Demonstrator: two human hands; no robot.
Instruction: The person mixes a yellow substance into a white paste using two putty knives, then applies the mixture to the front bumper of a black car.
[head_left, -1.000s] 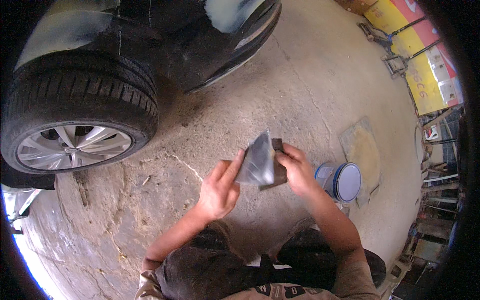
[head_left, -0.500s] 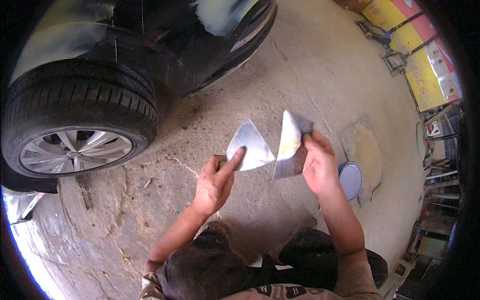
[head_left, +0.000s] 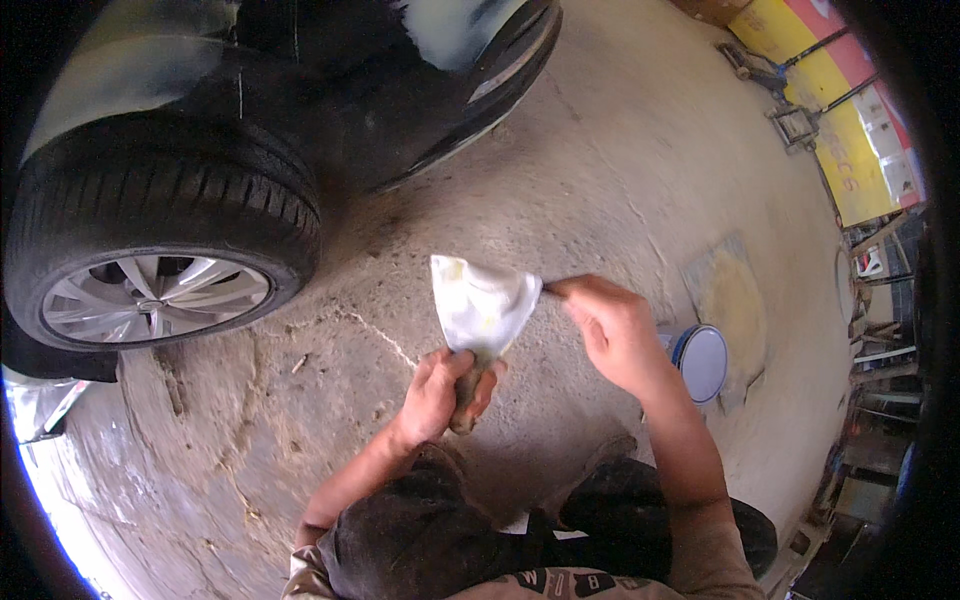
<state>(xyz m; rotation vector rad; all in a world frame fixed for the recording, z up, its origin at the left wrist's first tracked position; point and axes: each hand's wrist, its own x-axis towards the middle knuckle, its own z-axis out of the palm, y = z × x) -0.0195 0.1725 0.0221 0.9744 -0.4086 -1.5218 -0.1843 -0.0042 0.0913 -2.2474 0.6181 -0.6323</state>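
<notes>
My left hand is closed on a putty knife's tan handle. Its triangular blade points up, with a pale, whitish face showing and faint yellow marks on it. My right hand is closed on a dark, thin scraper at the blade's upper right corner; most of this second tool is hidden or seen edge-on. Just right of that hand, a round can with a grey-blue lid and blue rim stands on the floor.
A car's black tyre with silver wheel stands at left, under dark bodywork with pale patches. The cracked concrete floor carries a dusty board at right. Floor jacks, a yellow-and-red panel and stacked clutter line the right edge.
Half a second ago the two blades were held apart, the right one upright. They have come back together, the right hand moving left, the left hand's tool now showing a whiter face.
</notes>
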